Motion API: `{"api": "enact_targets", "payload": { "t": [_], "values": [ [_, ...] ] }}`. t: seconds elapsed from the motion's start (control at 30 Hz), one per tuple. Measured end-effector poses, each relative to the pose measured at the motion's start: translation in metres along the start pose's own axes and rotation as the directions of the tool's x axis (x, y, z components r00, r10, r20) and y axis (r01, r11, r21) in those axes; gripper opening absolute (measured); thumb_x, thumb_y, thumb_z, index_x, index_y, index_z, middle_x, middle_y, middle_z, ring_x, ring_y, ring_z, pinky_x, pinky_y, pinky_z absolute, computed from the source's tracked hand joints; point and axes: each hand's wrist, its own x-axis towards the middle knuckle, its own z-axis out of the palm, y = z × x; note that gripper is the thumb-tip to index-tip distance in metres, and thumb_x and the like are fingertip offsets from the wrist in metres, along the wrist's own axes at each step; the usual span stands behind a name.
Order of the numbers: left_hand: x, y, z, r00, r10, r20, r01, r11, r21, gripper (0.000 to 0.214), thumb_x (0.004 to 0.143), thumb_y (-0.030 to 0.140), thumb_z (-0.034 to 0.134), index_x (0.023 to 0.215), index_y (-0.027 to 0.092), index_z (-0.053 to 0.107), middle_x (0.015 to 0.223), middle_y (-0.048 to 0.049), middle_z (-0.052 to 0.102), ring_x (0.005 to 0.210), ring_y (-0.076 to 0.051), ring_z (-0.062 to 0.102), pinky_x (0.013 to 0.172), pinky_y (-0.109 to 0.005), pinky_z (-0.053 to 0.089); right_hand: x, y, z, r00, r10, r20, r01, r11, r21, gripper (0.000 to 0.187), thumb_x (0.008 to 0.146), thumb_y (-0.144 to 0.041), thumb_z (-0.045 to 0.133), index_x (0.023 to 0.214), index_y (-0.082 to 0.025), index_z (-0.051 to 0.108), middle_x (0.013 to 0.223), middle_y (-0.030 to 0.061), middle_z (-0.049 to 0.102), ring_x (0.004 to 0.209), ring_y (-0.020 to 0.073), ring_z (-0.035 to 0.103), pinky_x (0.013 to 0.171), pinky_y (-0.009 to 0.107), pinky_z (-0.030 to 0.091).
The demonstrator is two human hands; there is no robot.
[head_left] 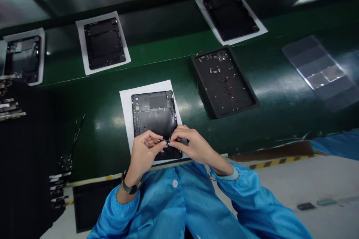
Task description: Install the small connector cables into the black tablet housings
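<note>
A black tablet housing (157, 115) lies on a white sheet (127, 112) right in front of me, its inner side facing up. Over its lower part, my left hand (144, 151) and my right hand (190, 142) meet fingertip to fingertip. Between them they pinch a small dark electronic part (166, 142), too small to name more exactly. Thumb and forefinger of both hands are closed on it. The lower edge of the housing is partly hidden by my hands.
A black foam tray (209, 99) with small components stands right of the housing. More tablet housings (105, 43) lie on white sheets at the back. Clear plastic sheets (322, 71) are at the right. Flex cables (60, 186) and a black surface (28, 164) are at the left.
</note>
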Motion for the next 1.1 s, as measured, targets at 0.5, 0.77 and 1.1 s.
{"api": "enact_targets", "payload": {
  "t": [0.5, 0.77, 1.1],
  "values": [
    [0.001, 0.004, -0.002, 0.999, -0.036, 0.042, 0.035, 0.999, 0.012, 0.024, 0.063, 0.022, 0.083, 0.074, 0.014, 0.064, 0.063, -0.0021, 0.070, 0.054, -0.014, 0.064, 0.056, -0.026, 0.055, -0.001, 0.003, -0.003, 0.999, -0.047, 0.019, 0.046, 0.995, 0.084, 0.011, 0.090, -0.020, 0.067, 0.078, -0.019, 0.069, 0.075, 0.0023, 0.067, 0.076, 0.0179, 0.056, 0.077, 0.034, 0.043],
    [0.000, 0.001, -0.001, 0.997, -0.059, 0.048, 0.058, 0.998, 0.017, 0.024, 0.061, 0.021, 0.084, 0.073, 0.015, 0.064, 0.060, -0.0016, 0.070, 0.055, -0.014, 0.066, 0.058, -0.025, 0.057, -0.001, 0.005, -0.004, 0.997, -0.068, 0.020, 0.066, 0.993, 0.100, 0.017, 0.092, -0.022, 0.066, 0.076, -0.019, 0.069, 0.072, 0.0016, 0.067, 0.075, 0.0167, 0.058, 0.079, 0.033, 0.042],
    [-0.015, 0.006, -0.015, 0.999, -0.013, 0.044, 0.001, 0.962, 0.273, 0.021, 0.071, 0.032, 0.077, 0.085, 0.019, 0.069, 0.068, -0.0008, 0.071, 0.058, -0.018, 0.067, 0.056, -0.028, 0.054, 0.001, 0.004, -0.009, 0.996, -0.085, 0.037, 0.079, 0.988, 0.134, 0.012, 0.091, -0.029, 0.068, 0.089, -0.019, 0.073, 0.086, 0.0052, 0.072, 0.080, 0.0182, 0.061, 0.079, 0.033, 0.048]
  ]
}}
